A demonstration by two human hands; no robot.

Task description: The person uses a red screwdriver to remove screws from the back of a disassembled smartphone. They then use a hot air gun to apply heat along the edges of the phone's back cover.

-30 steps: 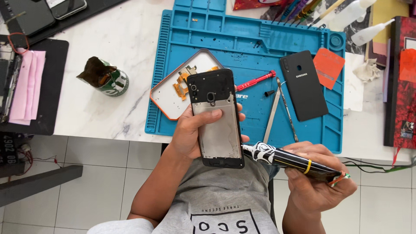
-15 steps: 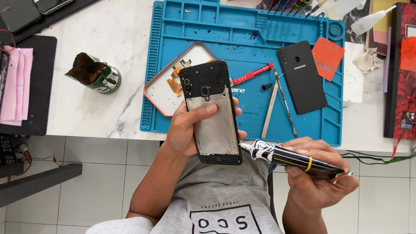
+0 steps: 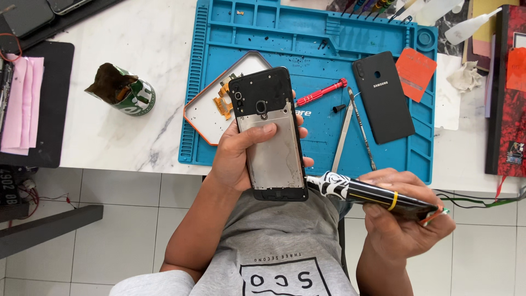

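left hand [image 3: 235, 159] closed round phone frame [image 3: 271, 134], held above worktop [image 3: 126, 137] edge, thumb across bare metal back. right hand [image 3: 402, 219] wrapped round black tool [image 3: 372, 194], tip touching frame's lower right corner. best to keep frame steady, tip low along the seam; light pressure, away from mat [image 3: 312, 60].

Head view, steeply downward, close
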